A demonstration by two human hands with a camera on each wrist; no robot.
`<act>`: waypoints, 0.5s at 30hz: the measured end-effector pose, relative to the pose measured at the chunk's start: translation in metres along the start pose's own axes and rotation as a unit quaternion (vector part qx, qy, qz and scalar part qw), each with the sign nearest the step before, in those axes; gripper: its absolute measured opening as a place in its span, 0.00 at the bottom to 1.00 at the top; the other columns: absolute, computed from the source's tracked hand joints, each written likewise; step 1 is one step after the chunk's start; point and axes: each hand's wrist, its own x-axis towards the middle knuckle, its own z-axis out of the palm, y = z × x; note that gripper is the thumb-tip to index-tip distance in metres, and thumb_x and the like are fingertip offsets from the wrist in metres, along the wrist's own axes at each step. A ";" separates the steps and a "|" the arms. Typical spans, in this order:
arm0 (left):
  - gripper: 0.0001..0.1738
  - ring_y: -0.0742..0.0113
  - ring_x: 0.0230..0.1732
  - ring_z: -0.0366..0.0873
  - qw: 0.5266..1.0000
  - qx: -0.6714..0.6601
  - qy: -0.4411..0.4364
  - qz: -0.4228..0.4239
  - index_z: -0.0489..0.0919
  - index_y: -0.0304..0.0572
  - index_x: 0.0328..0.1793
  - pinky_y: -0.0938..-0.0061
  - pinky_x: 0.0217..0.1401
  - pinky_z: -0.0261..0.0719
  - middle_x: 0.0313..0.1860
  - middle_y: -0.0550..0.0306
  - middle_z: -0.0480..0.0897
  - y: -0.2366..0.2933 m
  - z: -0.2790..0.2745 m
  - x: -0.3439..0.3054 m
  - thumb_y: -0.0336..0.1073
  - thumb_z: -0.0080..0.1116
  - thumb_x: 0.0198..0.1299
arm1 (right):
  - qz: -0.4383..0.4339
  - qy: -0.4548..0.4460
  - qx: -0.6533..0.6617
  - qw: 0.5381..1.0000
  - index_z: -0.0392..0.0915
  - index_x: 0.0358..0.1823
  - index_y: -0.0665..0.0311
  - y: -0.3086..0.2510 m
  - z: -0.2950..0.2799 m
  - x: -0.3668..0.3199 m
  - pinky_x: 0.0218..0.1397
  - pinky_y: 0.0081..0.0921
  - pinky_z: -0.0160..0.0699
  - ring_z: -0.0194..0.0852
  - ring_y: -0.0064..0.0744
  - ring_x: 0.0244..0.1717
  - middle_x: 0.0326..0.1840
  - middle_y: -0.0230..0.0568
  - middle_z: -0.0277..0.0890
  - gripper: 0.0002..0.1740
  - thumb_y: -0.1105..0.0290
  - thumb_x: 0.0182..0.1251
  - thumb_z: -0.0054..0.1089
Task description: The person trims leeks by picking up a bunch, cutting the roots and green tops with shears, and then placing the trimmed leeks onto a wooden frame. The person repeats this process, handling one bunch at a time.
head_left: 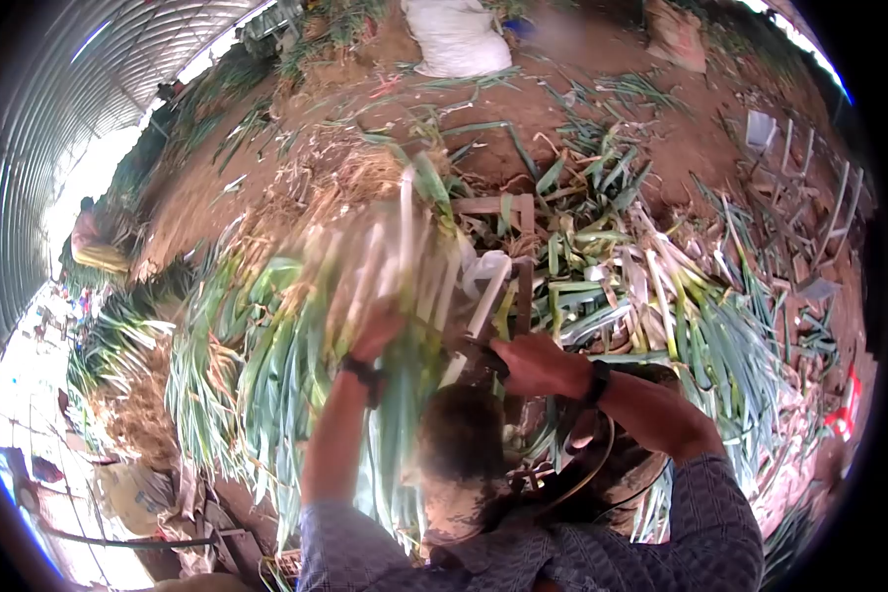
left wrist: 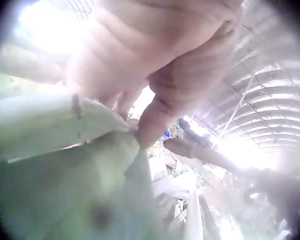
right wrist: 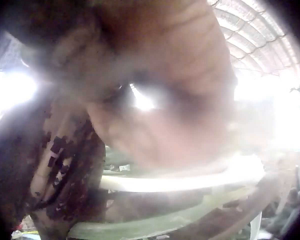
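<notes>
The left hand (head_left: 378,333), blurred in the head view, grips a leek (head_left: 407,212) whose white end points up and away. In the left wrist view the fingers of this hand (left wrist: 155,55) curl over broad green leaves (left wrist: 55,165). Just to its right, the right hand (head_left: 541,365) is closed round a dark, narrow tool (head_left: 485,353); its exact shape cannot be made out. Close below the right hand (right wrist: 165,100), in its wrist view, lies a white leek stalk (right wrist: 185,182).
Leeks (head_left: 276,365) lie piled at the left, and another pile (head_left: 705,326) lies at the right. Between them stands a wooden frame (head_left: 525,286). Loose leaves litter the brown ground (head_left: 365,109). A white sack (head_left: 459,39) lies at the far side, metal frames (head_left: 839,217) at the far right.
</notes>
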 end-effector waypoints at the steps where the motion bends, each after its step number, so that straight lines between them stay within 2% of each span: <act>1: 0.21 0.70 0.37 0.80 1.000 0.000 -0.003 0.003 0.79 0.31 0.58 0.75 0.37 0.79 0.40 0.54 0.84 -0.003 0.002 0.002 0.27 0.62 0.55 | -0.008 0.017 0.007 1.000 0.73 0.41 0.67 -0.002 0.000 -0.001 0.35 0.52 0.76 0.80 0.61 0.31 0.26 0.56 0.79 0.18 0.68 0.48 0.60; 7: 0.22 0.68 0.42 0.81 0.999 -0.027 -0.018 -0.018 0.79 0.31 0.59 0.73 0.44 0.79 0.44 0.54 0.85 -0.004 0.007 0.003 0.26 0.60 0.57 | -0.062 0.083 0.054 0.993 0.73 0.42 0.67 -0.007 -0.005 -0.003 0.36 0.51 0.77 0.80 0.59 0.32 0.27 0.55 0.79 0.17 0.68 0.50 0.61; 10: 0.21 0.67 0.44 0.81 0.999 -0.025 -0.011 -0.018 0.79 0.31 0.58 0.73 0.46 0.79 0.45 0.54 0.84 -0.007 0.007 0.003 0.25 0.60 0.56 | -0.040 0.068 0.021 0.997 0.72 0.46 0.68 0.002 0.002 0.000 0.36 0.50 0.78 0.81 0.58 0.32 0.28 0.55 0.79 0.20 0.65 0.53 0.62; 12: 0.19 0.67 0.42 0.80 0.999 -0.047 0.002 -0.012 0.81 0.32 0.56 0.72 0.44 0.79 0.45 0.56 0.84 -0.012 0.008 0.006 0.27 0.60 0.56 | -0.003 0.027 0.018 0.999 0.71 0.54 0.72 0.008 0.011 0.010 0.36 0.46 0.81 0.82 0.54 0.35 0.39 0.56 0.78 0.27 0.71 0.52 0.65; 13: 0.22 0.66 0.46 0.80 0.999 -0.018 -0.010 -0.027 0.79 0.32 0.59 0.71 0.49 0.78 0.48 0.54 0.84 -0.014 0.006 0.010 0.27 0.61 0.56 | 0.015 0.005 0.015 1.000 0.70 0.58 0.74 0.011 0.016 0.015 0.37 0.44 0.83 0.83 0.52 0.37 0.44 0.57 0.77 0.30 0.73 0.51 0.67; 15: 0.30 0.63 0.52 0.80 0.997 0.036 -0.030 -0.059 0.75 0.32 0.67 0.70 0.59 0.76 0.54 0.51 0.83 -0.018 -0.004 0.016 0.26 0.63 0.55 | 0.000 0.024 -0.012 1.000 0.71 0.56 0.67 0.017 0.026 0.017 0.37 0.47 0.80 0.82 0.55 0.33 0.33 0.54 0.79 0.27 0.61 0.57 0.65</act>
